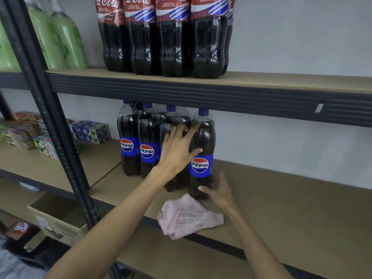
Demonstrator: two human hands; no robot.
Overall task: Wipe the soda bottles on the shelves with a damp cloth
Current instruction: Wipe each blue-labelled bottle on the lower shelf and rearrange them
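Head view: a dark metal rack (50,121) fills the frame, its brown upper shelf (281,80) carrying a row of Coca-Cola bottles (173,49), with pale green bottles (66,41) to their left. On the middle shelf (291,198) stands a cluster of Pepsi bottles (148,137) with blue caps and labels. The front bottle (203,141) stands at the right end of that cluster, nearest the shelf edge. Lower left, an open cardboard box (58,224) sits on a lower shelf.

A pink cloth (189,216) lies crumpled on the middle shelf's front edge, just in front of the front bottle and held by neither hand. The left grip (177,150) is spread open, with the forefinger along the front bottle's shoulder, the thumb on its face and the other fingers on the neighbouring bottle. The right grip (218,190) wraps the front bottle's base, thumb in front. Small toothpaste boxes (90,131) are stacked at far left.
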